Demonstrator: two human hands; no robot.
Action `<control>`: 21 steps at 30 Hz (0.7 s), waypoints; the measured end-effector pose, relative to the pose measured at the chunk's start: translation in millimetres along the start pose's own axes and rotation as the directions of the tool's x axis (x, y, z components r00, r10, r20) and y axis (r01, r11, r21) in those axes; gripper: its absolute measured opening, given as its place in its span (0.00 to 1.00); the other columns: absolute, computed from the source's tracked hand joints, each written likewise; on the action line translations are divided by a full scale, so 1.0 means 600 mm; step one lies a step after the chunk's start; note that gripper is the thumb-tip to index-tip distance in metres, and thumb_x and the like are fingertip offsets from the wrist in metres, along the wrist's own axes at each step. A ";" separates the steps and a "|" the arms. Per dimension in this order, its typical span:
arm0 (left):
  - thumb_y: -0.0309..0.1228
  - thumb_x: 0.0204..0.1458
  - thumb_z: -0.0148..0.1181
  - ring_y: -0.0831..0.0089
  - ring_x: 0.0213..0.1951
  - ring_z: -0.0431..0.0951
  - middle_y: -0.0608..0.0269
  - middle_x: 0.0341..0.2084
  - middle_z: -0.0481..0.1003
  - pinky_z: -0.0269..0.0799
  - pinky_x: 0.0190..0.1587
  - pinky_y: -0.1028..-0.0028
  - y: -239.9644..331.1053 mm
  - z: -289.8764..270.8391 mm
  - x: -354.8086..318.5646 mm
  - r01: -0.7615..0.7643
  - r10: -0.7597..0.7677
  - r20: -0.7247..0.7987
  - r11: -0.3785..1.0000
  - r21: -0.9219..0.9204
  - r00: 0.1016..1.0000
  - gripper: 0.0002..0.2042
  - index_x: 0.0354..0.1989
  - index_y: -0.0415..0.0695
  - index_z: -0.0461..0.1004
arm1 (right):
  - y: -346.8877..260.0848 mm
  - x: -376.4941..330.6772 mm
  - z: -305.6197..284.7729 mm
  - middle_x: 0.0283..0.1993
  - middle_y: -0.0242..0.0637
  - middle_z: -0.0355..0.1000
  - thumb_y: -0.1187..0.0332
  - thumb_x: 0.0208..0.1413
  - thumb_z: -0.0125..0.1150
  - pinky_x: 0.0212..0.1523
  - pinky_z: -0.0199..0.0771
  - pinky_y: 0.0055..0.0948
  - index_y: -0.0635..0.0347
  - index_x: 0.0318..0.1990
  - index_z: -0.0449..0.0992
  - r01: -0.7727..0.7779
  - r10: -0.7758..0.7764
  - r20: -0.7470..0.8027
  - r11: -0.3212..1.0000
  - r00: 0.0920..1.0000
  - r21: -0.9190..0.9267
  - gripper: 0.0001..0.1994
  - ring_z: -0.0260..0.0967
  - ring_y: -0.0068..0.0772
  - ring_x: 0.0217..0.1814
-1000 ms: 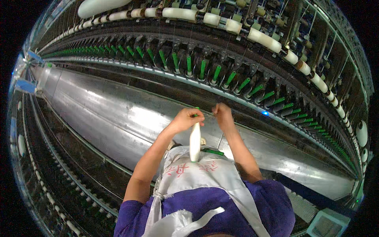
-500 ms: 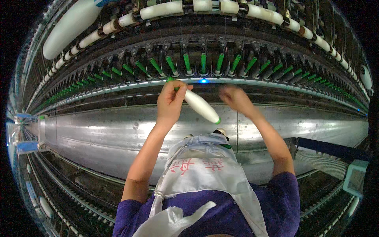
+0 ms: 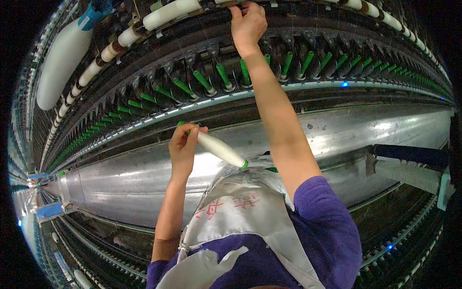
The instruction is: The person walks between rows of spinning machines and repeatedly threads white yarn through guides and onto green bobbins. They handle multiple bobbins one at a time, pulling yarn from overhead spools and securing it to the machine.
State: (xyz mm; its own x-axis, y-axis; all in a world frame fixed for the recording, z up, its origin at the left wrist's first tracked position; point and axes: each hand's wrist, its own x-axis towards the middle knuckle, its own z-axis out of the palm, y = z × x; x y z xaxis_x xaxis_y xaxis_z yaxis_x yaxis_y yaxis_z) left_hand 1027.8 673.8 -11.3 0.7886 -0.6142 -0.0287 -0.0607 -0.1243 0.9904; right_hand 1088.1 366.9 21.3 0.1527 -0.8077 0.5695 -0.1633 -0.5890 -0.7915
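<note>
Over shiny metal floor [image 3: 346,130] between machine rows [image 3: 308,87], left hand [image 3: 183,149] grips white bobbin [image 3: 222,150]; right hand [image 3: 249,28] at white rollers [image 3: 173,13], grip indeterminable.

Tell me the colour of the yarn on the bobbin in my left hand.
White; the yarn shows best in the head view.

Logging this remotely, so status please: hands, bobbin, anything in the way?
Left hand holding white bobbin near one end, bobbin tilted. Right hand up at white rollers, contact unclear. Right forearm hides some green tubes.
</note>
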 end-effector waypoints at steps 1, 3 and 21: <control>0.28 0.55 0.51 0.76 0.36 0.75 0.60 0.31 0.76 0.68 0.38 0.80 -0.001 -0.005 0.000 -0.002 0.002 0.002 1.000 0.004 1.000 0.05 0.35 0.40 0.69 | 0.001 0.000 0.004 0.33 0.47 0.65 0.67 0.51 0.58 0.32 0.67 0.43 0.67 0.34 0.69 0.013 -0.011 -0.070 1.000 0.997 0.029 0.11 0.64 0.49 0.32; 0.28 0.55 0.51 0.77 0.36 0.75 0.61 0.30 0.76 0.67 0.38 0.80 -0.001 -0.014 0.000 0.000 0.000 -0.004 1.000 0.014 1.000 0.05 0.35 0.40 0.69 | 0.004 0.000 0.012 0.35 0.48 0.67 0.67 0.53 0.55 0.33 0.68 0.43 0.67 0.36 0.71 0.041 -0.022 -0.211 0.996 0.977 0.083 0.10 0.65 0.49 0.33; 0.26 0.55 0.51 0.78 0.36 0.73 0.64 0.31 0.72 0.65 0.38 0.80 -0.015 -0.007 -0.005 -0.050 0.049 0.159 0.999 0.002 0.986 0.04 0.35 0.39 0.69 | 0.020 0.010 0.037 0.25 0.41 0.66 0.64 0.46 0.56 0.27 0.65 0.40 0.62 0.26 0.69 0.134 -0.112 -0.353 0.990 0.929 0.038 0.10 0.64 0.46 0.26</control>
State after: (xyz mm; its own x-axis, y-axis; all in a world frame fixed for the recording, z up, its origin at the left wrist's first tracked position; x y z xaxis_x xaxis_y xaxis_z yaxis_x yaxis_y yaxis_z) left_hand 1028.9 680.0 -19.2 0.6771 -0.7359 -0.0011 -0.1016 -0.0949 0.9903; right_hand 1108.6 355.9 10.4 -0.1839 -0.6942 0.6959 -0.1042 -0.6902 -0.7161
